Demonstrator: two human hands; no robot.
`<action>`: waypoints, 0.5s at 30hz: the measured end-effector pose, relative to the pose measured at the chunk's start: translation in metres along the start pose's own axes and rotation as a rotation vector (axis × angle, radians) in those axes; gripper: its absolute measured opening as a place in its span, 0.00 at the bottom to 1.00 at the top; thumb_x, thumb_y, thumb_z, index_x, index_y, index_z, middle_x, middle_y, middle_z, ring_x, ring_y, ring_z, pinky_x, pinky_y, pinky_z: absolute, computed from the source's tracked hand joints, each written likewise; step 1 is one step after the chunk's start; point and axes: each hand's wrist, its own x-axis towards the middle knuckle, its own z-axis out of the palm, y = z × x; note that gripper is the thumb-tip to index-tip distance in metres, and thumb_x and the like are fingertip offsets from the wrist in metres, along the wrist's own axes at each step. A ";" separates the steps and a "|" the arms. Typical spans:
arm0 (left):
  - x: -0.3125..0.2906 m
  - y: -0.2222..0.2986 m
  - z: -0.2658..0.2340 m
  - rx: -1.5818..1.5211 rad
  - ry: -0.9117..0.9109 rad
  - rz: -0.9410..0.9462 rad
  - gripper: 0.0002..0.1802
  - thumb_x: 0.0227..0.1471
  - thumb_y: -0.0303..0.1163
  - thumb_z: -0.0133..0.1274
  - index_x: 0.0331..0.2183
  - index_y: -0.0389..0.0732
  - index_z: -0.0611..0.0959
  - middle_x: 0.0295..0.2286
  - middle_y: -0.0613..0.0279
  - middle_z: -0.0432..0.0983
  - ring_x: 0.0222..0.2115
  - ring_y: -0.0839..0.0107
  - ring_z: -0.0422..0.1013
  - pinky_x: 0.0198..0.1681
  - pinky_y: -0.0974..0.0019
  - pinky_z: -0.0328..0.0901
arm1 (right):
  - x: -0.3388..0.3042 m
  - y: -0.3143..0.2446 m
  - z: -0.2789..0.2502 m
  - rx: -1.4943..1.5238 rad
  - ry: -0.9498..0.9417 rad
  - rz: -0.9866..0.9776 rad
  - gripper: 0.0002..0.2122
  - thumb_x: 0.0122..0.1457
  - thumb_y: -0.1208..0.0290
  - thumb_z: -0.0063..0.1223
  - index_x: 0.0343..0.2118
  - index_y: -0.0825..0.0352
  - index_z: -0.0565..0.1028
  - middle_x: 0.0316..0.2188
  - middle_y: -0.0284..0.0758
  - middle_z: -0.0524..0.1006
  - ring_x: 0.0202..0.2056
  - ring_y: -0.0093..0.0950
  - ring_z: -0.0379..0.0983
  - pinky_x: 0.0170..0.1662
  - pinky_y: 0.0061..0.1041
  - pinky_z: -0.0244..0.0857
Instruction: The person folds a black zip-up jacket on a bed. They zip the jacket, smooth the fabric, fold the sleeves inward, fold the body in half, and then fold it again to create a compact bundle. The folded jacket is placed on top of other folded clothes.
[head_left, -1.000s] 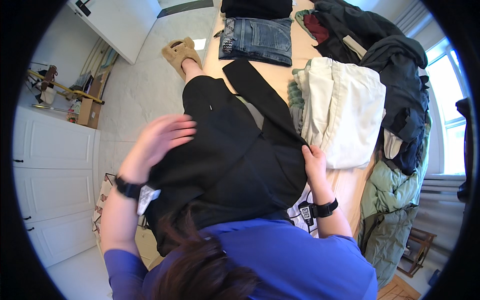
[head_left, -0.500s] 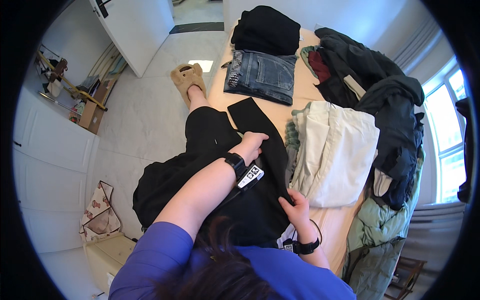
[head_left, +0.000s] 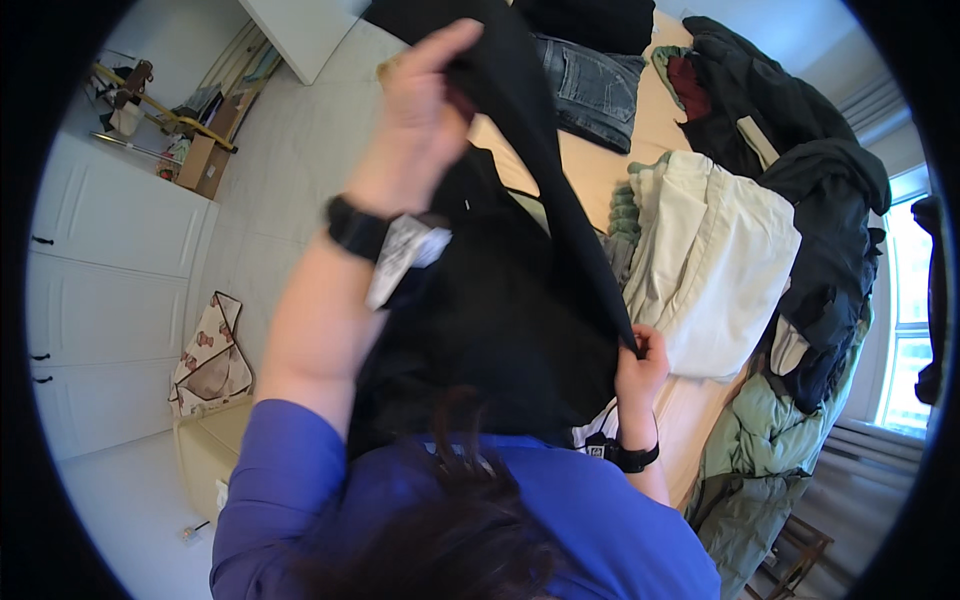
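Note:
A long black garment [head_left: 520, 90], with a narrow part like a sleeve or trouser leg, stretches across my front between my hands. My left hand [head_left: 425, 110], raised high and slightly blurred, is closed on its far end. Lower down, near the white trousers, my right hand [head_left: 642, 368] pinches the garment's near edge between thumb and fingers. More black cloth lies over my lap, and where it meets the held garment is hard to make out. Close to the right hand, a folded pile of white trousers [head_left: 715, 260] rests on the bed.
Folded blue jeans [head_left: 590, 95] and a black folded garment [head_left: 590, 22] lie farther up the bed [head_left: 600, 180]. Dark jackets [head_left: 830, 240] and a green puffer coat [head_left: 760, 430] are heaped along the right. White cabinets [head_left: 120, 300] stand left, near a patterned bag [head_left: 212, 355].
My left hand has lifted up and away, raising the far end of the black garment. My right hand keeps its pinch. The view has shifted, so the bed appears higher and farther right.

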 end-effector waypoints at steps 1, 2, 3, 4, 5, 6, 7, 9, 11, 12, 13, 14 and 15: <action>-0.020 0.031 -0.008 0.062 -0.093 0.150 0.12 0.53 0.29 0.55 0.39 0.34 0.81 0.39 0.54 0.79 0.40 0.64 0.75 0.46 0.62 0.69 | -0.001 -0.004 -0.001 0.003 0.010 -0.021 0.10 0.51 0.86 0.52 0.36 0.68 0.74 0.25 0.26 0.72 0.27 0.15 0.66 0.33 0.14 0.61; -0.045 0.061 -0.019 0.011 -0.103 0.095 0.13 0.53 0.29 0.55 0.40 0.34 0.81 0.39 0.53 0.79 0.41 0.64 0.75 0.48 0.62 0.69 | -0.002 -0.007 0.000 0.006 0.018 -0.039 0.10 0.50 0.86 0.51 0.36 0.68 0.74 0.26 0.27 0.73 0.28 0.15 0.66 0.34 0.14 0.61; -0.075 0.086 -0.035 -0.088 -0.239 0.087 0.14 0.54 0.30 0.54 0.41 0.34 0.81 0.40 0.53 0.79 0.41 0.64 0.75 0.49 0.62 0.68 | -0.004 -0.010 0.000 0.038 -0.008 -0.074 0.11 0.50 0.87 0.51 0.36 0.68 0.74 0.26 0.27 0.73 0.28 0.15 0.66 0.34 0.15 0.61; -0.106 0.105 -0.053 0.005 -0.054 0.096 0.17 0.55 0.32 0.52 0.45 0.34 0.78 0.44 0.52 0.76 0.45 0.62 0.73 0.52 0.59 0.65 | -0.006 -0.011 0.000 0.073 -0.030 -0.116 0.11 0.49 0.87 0.50 0.36 0.68 0.74 0.26 0.27 0.73 0.28 0.15 0.67 0.34 0.15 0.61; -0.138 0.119 -0.073 0.050 -0.007 0.107 0.20 0.57 0.34 0.51 0.49 0.35 0.76 0.48 0.51 0.74 0.48 0.61 0.71 0.56 0.56 0.63 | -0.008 -0.011 0.001 0.107 -0.052 -0.159 0.12 0.48 0.88 0.50 0.36 0.69 0.74 0.26 0.28 0.73 0.28 0.16 0.67 0.34 0.15 0.62; -0.170 0.123 -0.096 0.184 0.171 0.151 0.21 0.57 0.34 0.51 0.50 0.35 0.74 0.49 0.52 0.73 0.49 0.61 0.70 0.56 0.56 0.63 | -0.011 -0.009 0.001 0.012 -0.125 -0.157 0.13 0.47 0.88 0.49 0.36 0.68 0.74 0.26 0.28 0.73 0.28 0.17 0.67 0.34 0.16 0.62; -0.199 0.121 -0.121 0.243 0.194 0.184 0.22 0.57 0.34 0.51 0.51 0.35 0.73 0.50 0.52 0.72 0.49 0.61 0.70 0.56 0.56 0.62 | -0.014 -0.005 0.001 -0.003 -0.184 -0.124 0.13 0.47 0.88 0.49 0.36 0.68 0.74 0.26 0.28 0.73 0.28 0.18 0.67 0.34 0.16 0.62; -0.251 0.100 -0.173 0.340 0.465 0.138 0.22 0.54 0.31 0.55 0.51 0.39 0.73 0.42 0.59 0.76 0.42 0.64 0.74 0.46 0.61 0.70 | -0.020 0.010 0.005 -0.033 -0.293 -0.056 0.13 0.47 0.87 0.50 0.36 0.67 0.74 0.26 0.29 0.72 0.29 0.19 0.68 0.34 0.16 0.62; -0.296 0.085 -0.222 0.252 0.735 -0.246 0.13 0.54 0.33 0.57 0.41 0.42 0.76 0.29 0.63 0.79 0.22 0.73 0.75 0.19 0.72 0.72 | -0.027 0.028 0.008 -0.151 -0.361 -0.010 0.15 0.46 0.84 0.53 0.39 0.67 0.73 0.28 0.30 0.73 0.31 0.21 0.70 0.35 0.18 0.64; -0.315 0.074 -0.242 0.276 0.868 -0.360 0.10 0.54 0.34 0.56 0.38 0.43 0.77 0.25 0.61 0.78 0.19 0.73 0.75 0.19 0.73 0.72 | -0.030 0.038 0.011 -0.130 -0.387 0.031 0.16 0.46 0.84 0.54 0.40 0.67 0.73 0.28 0.31 0.73 0.31 0.21 0.70 0.36 0.18 0.64; -0.326 0.067 -0.260 0.150 0.919 -0.393 0.09 0.54 0.34 0.56 0.37 0.43 0.76 0.22 0.61 0.77 0.19 0.74 0.75 0.19 0.72 0.73 | -0.033 0.047 0.015 -0.110 -0.419 0.073 0.17 0.46 0.83 0.54 0.41 0.67 0.72 0.29 0.31 0.73 0.32 0.21 0.70 0.37 0.19 0.65; -0.335 0.066 -0.274 0.135 0.830 -0.357 0.09 0.55 0.34 0.56 0.37 0.43 0.76 0.21 0.61 0.77 0.18 0.74 0.75 0.19 0.73 0.72 | -0.035 0.054 0.017 -0.135 -0.437 0.076 0.18 0.46 0.85 0.54 0.43 0.66 0.71 0.30 0.31 0.74 0.32 0.22 0.71 0.38 0.19 0.65; -0.341 0.066 -0.284 0.152 0.877 -0.337 0.09 0.55 0.34 0.56 0.37 0.43 0.76 0.21 0.62 0.77 0.18 0.75 0.75 0.18 0.73 0.72 | -0.035 0.061 0.021 -0.069 -0.448 0.084 0.18 0.47 0.86 0.53 0.43 0.66 0.71 0.30 0.30 0.74 0.33 0.22 0.71 0.38 0.19 0.65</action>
